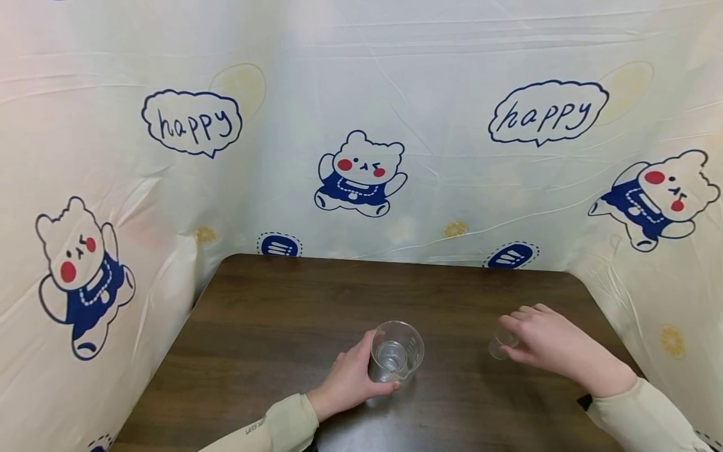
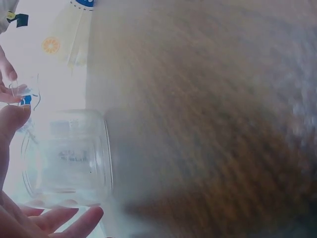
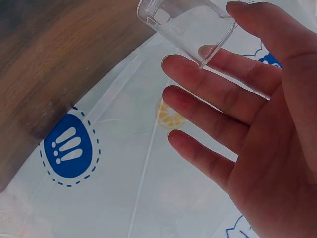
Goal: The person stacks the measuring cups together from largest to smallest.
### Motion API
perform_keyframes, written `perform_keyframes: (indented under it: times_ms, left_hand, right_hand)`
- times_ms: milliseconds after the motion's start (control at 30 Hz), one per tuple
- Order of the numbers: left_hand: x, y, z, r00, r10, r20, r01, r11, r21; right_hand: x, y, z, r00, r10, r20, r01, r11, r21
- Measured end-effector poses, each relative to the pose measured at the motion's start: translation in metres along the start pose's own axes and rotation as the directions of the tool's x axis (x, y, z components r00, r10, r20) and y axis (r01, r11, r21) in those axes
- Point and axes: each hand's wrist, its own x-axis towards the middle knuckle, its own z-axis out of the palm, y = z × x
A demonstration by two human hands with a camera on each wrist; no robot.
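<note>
A clear glass beaker (image 1: 411, 351) with a pouring lip and faint markings stands mid-table in the head view, its mouth upward. My left hand (image 1: 353, 376) grips its side, the thumb around the near face and the fingers behind. A bright inner ring shows low inside the beaker; I cannot tell whether that is liquid. In the left wrist view, thumb and fingers span the beaker (image 2: 69, 153). Off to the right, my right hand (image 1: 550, 342) pinches a small clear cup (image 1: 497, 347) at its rim. The right wrist view shows the cup (image 3: 193, 29) between thumb and fingers, the other fingers spread out.
Both hands are over a dark brown wooden table (image 1: 271, 314) with rounded far corners. Pale printed cloth (image 1: 440, 188) with cartoon bears and "happy" bubbles hangs behind it and along both sides. The table's right edge runs close to the right forearm.
</note>
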Motion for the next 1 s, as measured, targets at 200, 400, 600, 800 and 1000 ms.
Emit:
perform_keyframes:
  times_ms: [200, 400, 600, 800, 1000]
  left_hand:
    - [0.002, -0.001, 0.000, 1.000, -0.003, 0.000, 0.003, 1.000, 0.008]
    - [0.002, -0.001, 0.000, 1.000, -0.002, -0.002, 0.002, 1.000, 0.013]
    - [0.001, 0.000, 0.000, 1.000, -0.009, -0.001, 0.009, 1.000, 0.002]
    - [0.000, 0.001, 0.000, 1.000, -0.012, -0.002, 0.012, 1.000, -0.002]
    - [-0.001, 0.001, 0.000, 1.000, -0.007, -0.005, 0.007, 1.000, 0.002]
  right_hand:
    - [0.006, -0.003, -0.004, 1.000, -0.004, 0.005, 0.004, 1.000, 0.010]
    - [0.009, -0.006, -0.002, 1.000, -0.021, -0.014, 0.021, 1.000, 0.022]
    - [0.012, -0.010, -0.003, 1.000, -0.010, -0.001, 0.010, 0.999, 0.033]
    - [0.015, -0.014, -0.006, 0.999, -0.006, 0.042, 0.004, 0.999, 0.036]
    - [0.018, -0.017, -0.006, 0.999, -0.006, 0.039, 0.005, 0.999, 0.042]
